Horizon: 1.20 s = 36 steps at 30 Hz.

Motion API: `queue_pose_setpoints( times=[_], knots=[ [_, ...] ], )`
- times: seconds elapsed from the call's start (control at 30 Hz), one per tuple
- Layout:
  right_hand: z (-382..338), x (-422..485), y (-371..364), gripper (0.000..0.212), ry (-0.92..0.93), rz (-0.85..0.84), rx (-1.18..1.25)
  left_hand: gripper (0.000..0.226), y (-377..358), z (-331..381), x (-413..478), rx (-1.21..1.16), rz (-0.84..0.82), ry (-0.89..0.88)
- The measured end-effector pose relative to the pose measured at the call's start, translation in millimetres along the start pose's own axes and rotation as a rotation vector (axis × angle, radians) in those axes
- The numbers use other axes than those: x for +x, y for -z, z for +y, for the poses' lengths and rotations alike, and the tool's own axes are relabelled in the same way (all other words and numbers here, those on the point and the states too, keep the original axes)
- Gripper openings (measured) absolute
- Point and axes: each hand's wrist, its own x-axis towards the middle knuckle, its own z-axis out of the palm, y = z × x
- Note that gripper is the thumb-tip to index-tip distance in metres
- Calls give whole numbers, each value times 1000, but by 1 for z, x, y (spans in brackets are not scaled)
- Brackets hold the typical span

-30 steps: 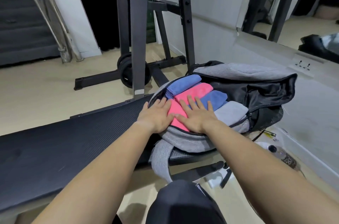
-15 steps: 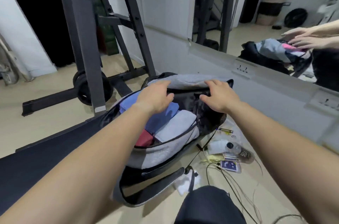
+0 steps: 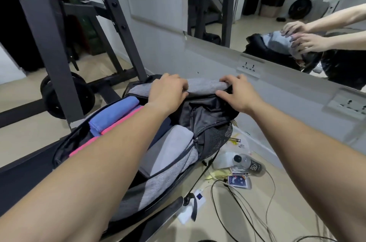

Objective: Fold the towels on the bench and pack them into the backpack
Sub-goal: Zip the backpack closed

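A grey and black backpack (image 3: 170, 174) lies open on the end of the black bench (image 3: 21, 182). Inside it I see folded towels: a blue towel (image 3: 112, 115), a pink towel (image 3: 120, 121) partly hidden by my left forearm, and a grey towel (image 3: 168, 146). My left hand (image 3: 168, 91) and my right hand (image 3: 237, 95) both grip the far edge of the backpack's grey front flap (image 3: 202, 86), fingers curled over it. The flap is lifted above the black lining.
A dark steel rack (image 3: 51, 49) with a weight plate (image 3: 67, 95) stands left of the bench. The wall and a mirror (image 3: 277, 13) are close behind the backpack. On the floor to the right lie a water bottle (image 3: 247, 162), card packs (image 3: 237, 180), cables (image 3: 247, 212) and papers.
One second ago both hands pressed flat on the towels. They then moved to the flap's far edge and now grip it; my view has shifted right and closer.
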Motion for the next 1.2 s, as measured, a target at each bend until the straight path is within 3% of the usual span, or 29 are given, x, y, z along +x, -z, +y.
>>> queue_pose_setpoints(
  times=[0.23, 0.47, 0.6, 0.67, 0.73, 0.83, 1.0, 1.2],
  knots=[
    [-52, -17, 39, 22, 165, 130, 43, 17, 70, -20, -15, -42, 118, 129],
    [-186, -61, 61, 42, 321, 155, 43, 22, 139, -84, -75, -124, 70, 318],
    [-250, -96, 44, 47, 375, 102, 51, 66, 157, -106, -128, -225, -44, 269],
    [-270, -115, 28, 45, 399, 60, 49, 57, 160, -114, -150, -230, 59, 299],
    [-282, -131, 7, 43, 410, 27, 50, 35, 163, -122, -168, -217, 130, 322],
    [-288, -150, -29, 46, 392, -47, 80, 11, 159, -130, -194, -161, 105, 341],
    [-287, -179, -92, 48, 369, -197, 29, 10, 127, -148, -242, -233, -1, 424],
    [-285, -200, -131, 31, 402, -296, -97, 18, 97, -151, -279, -382, -100, 496]
  ],
)
